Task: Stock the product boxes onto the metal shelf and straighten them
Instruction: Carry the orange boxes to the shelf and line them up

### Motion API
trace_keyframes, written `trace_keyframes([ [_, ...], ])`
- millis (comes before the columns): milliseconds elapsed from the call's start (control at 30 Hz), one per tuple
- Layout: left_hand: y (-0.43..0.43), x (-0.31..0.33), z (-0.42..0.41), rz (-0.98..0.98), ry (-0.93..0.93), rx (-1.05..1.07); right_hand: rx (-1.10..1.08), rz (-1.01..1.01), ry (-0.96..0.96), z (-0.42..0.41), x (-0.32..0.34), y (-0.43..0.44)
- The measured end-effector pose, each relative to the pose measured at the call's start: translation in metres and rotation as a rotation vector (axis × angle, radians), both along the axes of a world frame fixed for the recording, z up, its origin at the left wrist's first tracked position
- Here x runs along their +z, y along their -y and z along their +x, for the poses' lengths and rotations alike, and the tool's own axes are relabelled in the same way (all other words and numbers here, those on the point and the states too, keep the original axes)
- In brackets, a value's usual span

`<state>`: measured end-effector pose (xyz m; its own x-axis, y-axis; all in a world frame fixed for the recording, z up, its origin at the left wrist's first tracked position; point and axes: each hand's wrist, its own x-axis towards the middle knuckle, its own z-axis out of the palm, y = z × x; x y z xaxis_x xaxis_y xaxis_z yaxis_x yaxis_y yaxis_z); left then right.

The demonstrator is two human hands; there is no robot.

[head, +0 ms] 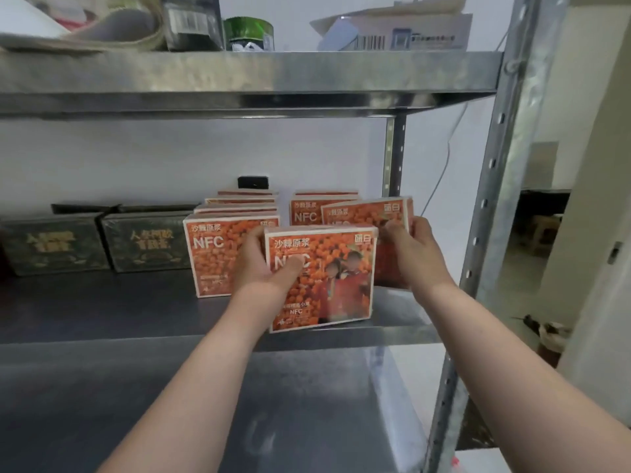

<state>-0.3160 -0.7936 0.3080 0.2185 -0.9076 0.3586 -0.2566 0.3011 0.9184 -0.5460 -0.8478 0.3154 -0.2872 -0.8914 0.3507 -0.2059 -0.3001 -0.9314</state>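
Left hand [261,268] first: we see its fingers wrapped round the left edge of the front box [327,288], with the thumb laid across the printed face over the letters NFC. That orange box stands upright near the front lip of the metal shelf [102,302], leaning a little to the left.

At one o'clock from it our right hand [416,250] pinches the right edge of the tilted box [362,215], thumb on the face and fingers curled behind. This box sits just behind the front box, partly hidden by it, and is turned clockwise. Whether its lower edge rests on the shelf we cannot tell.

At nine o'clock from the front box stands a row of orange boxes [218,261], one behind another, faces toward us. A shorter row [307,213] stands at twelve o'clock, behind the two held boxes. Farther out at nine o'clock are two dark green boxes [146,245] with gold lettering, side by side.

At twelve o'clock overhead runs the upper shelf [239,76] — on it we make out a green can [249,32] and a white carton [409,32] with a barcode. At three o'clock the upright post [491,186] rises, punched with holes.
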Motion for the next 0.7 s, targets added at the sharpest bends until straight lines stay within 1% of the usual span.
trace_keyframes([
  [100, 0.01, 0.007, -0.007, -0.007, 0.146, 0.065, 0.062, 0.006, -0.004, 0.001, 0.003, 0.012],
  [233, 0.014, 0.007, -0.002, -0.075, 0.307, 0.052, 0.089, -0.005, -0.08, 0.002, 0.012, 0.017],
  [367, 0.015, 0.008, 0.002, -0.152, 0.547, 0.119, 0.108, -0.023, -0.234, -0.002, 0.027, 0.019],
  [533, 0.018, 0.011, 0.007, -0.206, 0.72, 0.111, 0.064, -0.028, -0.5, -0.007, 0.043, 0.028],
  [633, 0.021, 0.013, 0.011, -0.258, 0.912, 0.139, 0.035, 0.015, -0.549, -0.007, 0.057, 0.031],
  [700, 0.024, 0.012, 0.013, -0.288, 1.024, 0.174, 0.018, 0.061, -0.519, -0.005, 0.066, 0.033],
])
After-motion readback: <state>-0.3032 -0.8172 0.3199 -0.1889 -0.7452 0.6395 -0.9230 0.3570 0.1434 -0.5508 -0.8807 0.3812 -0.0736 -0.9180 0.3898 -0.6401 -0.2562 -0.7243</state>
